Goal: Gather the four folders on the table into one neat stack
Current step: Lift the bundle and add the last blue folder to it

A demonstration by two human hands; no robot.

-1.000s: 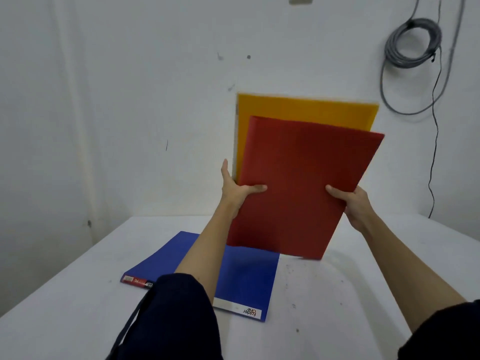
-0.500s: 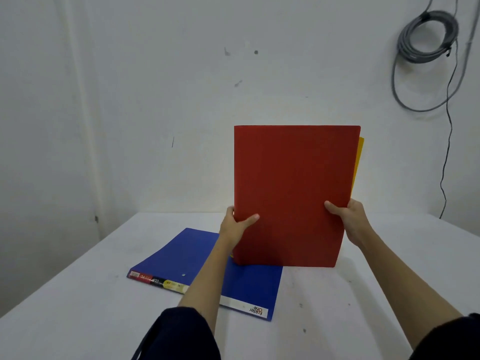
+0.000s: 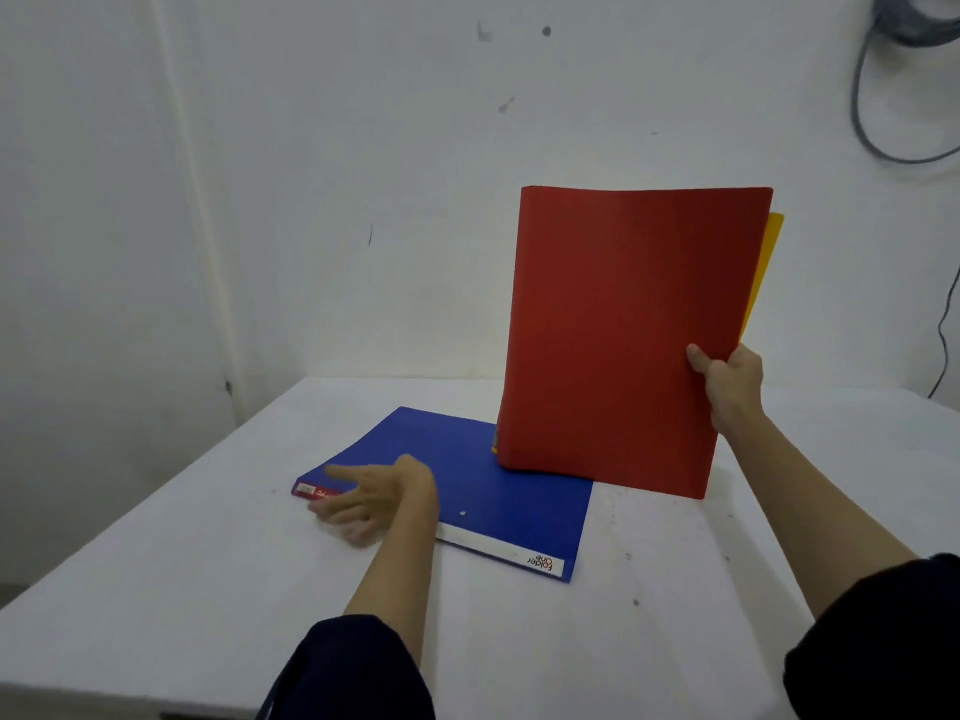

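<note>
A red folder [image 3: 618, 335] stands upright on its lower edge, partly over the blue folder's far corner. Behind it a yellow folder [image 3: 766, 267] shows only as a strip along the right side. My right hand [image 3: 730, 381] grips both by their right edge. A blue folder [image 3: 498, 485] lies flat on the white table [image 3: 156, 589], its spine toward me. My left hand [image 3: 374, 498] hovers open, fingers spread, at the blue folder's left spine corner. A fourth folder is not visible.
A white wall rises just behind the table. Grey coiled cable [image 3: 904, 85] hangs on the wall at the upper right, with a thin wire running down. The table's left edge [image 3: 130, 506] runs diagonally.
My left hand has let go of the red and yellow folders and dropped to the blue folder's left corner. The upright folders shifted right, held by the right hand alone.
</note>
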